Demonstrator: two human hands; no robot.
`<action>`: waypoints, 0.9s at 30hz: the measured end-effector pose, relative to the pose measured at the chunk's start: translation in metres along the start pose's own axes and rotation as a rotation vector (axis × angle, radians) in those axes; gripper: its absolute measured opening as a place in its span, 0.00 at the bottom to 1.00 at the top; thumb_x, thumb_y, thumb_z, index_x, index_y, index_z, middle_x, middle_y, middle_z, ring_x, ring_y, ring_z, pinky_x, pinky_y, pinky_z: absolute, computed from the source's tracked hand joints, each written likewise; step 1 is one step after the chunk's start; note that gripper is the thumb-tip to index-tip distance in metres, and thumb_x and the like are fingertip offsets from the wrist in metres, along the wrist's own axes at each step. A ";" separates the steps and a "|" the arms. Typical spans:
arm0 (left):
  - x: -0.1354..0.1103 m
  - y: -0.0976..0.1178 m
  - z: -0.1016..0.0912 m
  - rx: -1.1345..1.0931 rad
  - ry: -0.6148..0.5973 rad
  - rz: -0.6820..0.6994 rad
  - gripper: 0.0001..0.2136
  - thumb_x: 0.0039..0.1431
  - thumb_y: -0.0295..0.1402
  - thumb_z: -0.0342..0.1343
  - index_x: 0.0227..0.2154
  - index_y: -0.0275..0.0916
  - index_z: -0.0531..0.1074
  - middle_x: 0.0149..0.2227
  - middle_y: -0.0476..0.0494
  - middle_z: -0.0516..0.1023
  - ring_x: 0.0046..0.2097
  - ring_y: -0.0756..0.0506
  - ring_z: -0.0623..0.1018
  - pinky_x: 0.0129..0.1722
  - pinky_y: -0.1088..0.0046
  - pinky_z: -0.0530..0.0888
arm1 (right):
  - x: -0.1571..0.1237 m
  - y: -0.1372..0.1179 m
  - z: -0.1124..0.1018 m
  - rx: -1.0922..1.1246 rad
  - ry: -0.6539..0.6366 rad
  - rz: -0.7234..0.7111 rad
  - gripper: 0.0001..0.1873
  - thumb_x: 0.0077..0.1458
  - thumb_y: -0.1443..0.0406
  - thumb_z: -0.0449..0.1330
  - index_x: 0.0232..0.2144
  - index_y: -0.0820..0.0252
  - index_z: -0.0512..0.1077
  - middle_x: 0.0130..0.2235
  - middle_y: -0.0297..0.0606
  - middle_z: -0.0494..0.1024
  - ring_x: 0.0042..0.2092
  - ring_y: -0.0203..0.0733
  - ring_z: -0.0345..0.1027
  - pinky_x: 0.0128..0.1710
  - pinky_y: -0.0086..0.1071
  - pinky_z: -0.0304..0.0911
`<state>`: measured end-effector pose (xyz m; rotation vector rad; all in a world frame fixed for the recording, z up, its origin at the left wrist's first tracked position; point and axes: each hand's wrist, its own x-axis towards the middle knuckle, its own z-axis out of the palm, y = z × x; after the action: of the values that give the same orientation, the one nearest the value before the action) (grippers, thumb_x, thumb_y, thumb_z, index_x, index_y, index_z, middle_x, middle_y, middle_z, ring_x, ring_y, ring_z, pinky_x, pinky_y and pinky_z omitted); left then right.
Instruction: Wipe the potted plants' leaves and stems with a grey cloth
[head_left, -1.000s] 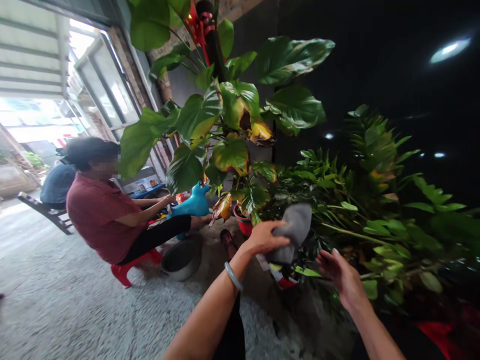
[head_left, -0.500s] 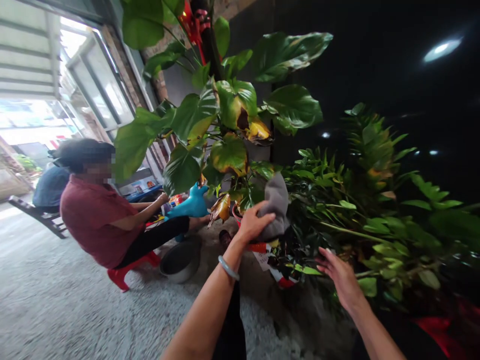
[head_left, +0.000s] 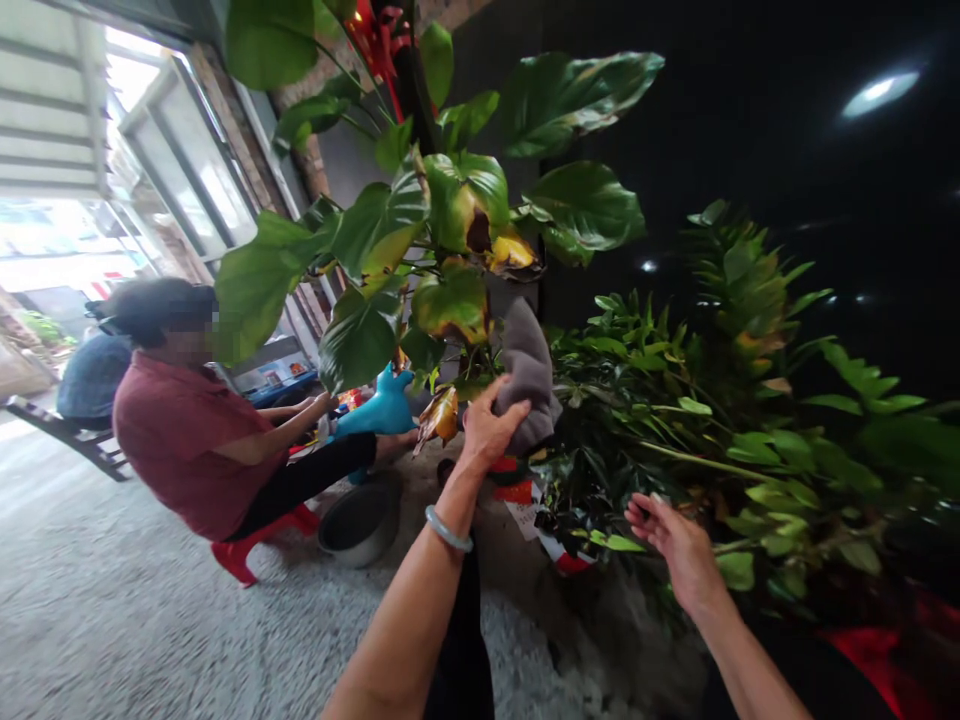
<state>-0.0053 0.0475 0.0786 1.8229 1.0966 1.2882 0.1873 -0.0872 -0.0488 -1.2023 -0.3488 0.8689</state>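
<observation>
My left hand (head_left: 491,428) is closed around a grey cloth (head_left: 529,375), which stands up folded from the fingers below the large-leaved plant. A bracelet (head_left: 448,528) circles that wrist. Several broad leaves hang just above, among them a yellow and brown one (head_left: 514,252). On the right, my right hand (head_left: 679,545) hovers beside the dark leaves of a lower plant (head_left: 600,480), its fingers loosely bent and apart, with nothing visible in them. A withered yellow leaf (head_left: 439,418) droops to the left of the cloth.
A person in a red shirt (head_left: 176,435) sits on a red stool (head_left: 259,545) at the left. Near them are a turquoise animal-shaped object (head_left: 379,405) and a dark basin (head_left: 360,525). Bushy green plants (head_left: 757,440) fill the right side before a glossy black wall.
My left hand has shifted slightly left and up with the grey cloth. The fingers of my right hand have curled in from a straighter pose. The view has turned a little.
</observation>
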 end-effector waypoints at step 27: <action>-0.027 0.004 0.003 -0.333 -0.617 -0.213 0.28 0.39 0.39 0.65 0.47 0.37 0.76 0.41 0.46 0.81 0.42 0.42 0.78 0.43 0.69 0.73 | 0.000 -0.001 -0.011 0.048 0.009 0.048 0.21 0.29 0.50 0.69 0.22 0.61 0.77 0.24 0.43 0.80 0.27 0.46 0.74 0.30 0.37 0.68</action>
<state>-0.0063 0.0212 0.0697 1.6296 0.6634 0.6591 0.1944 -0.0945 -0.0519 -1.1739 -0.2910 0.9082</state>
